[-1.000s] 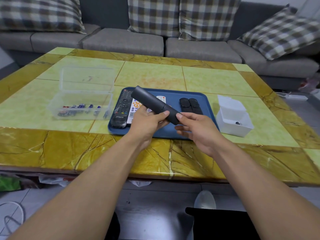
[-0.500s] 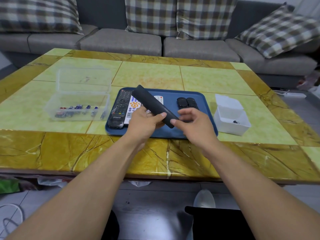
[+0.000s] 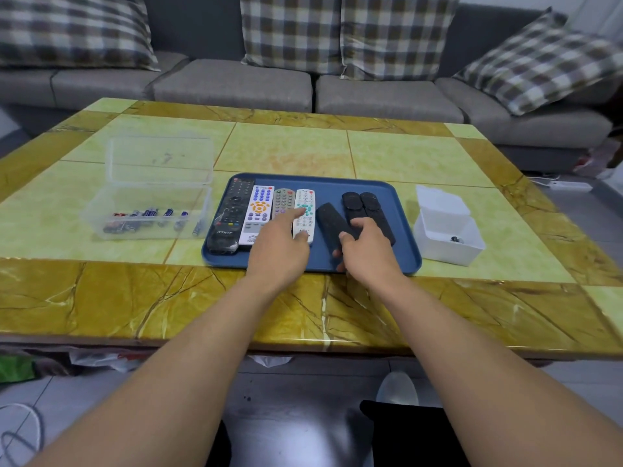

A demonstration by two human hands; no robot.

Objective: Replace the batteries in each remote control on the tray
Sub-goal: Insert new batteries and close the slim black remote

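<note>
A plain black remote control (image 3: 333, 227) is held on the blue plastic tray (image 3: 397, 230) by the right hand (image 3: 365, 254), grip closed around it, while the left hand (image 3: 278, 246), grip open, is stretched over the white remote control with green buttons (image 3: 305, 208), judged the next to be picked up

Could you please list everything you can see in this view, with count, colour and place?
Blue plastic tray: one, blue, table centre.
Remote controls: seven on the tray; black, three pale, three slim black.
Clear plastic box: one, lid open, left of the tray.
Batteries: several, dark and blue, inside the clear box.
White plastic box: one, right of the tray, small dark items inside.
Marble-pattern table: one, yellow-green.
Grey sofa: one, behind; four checked cushions.
Left hand: over the pale remotes.
Right hand: on a slim black remote.
</note>
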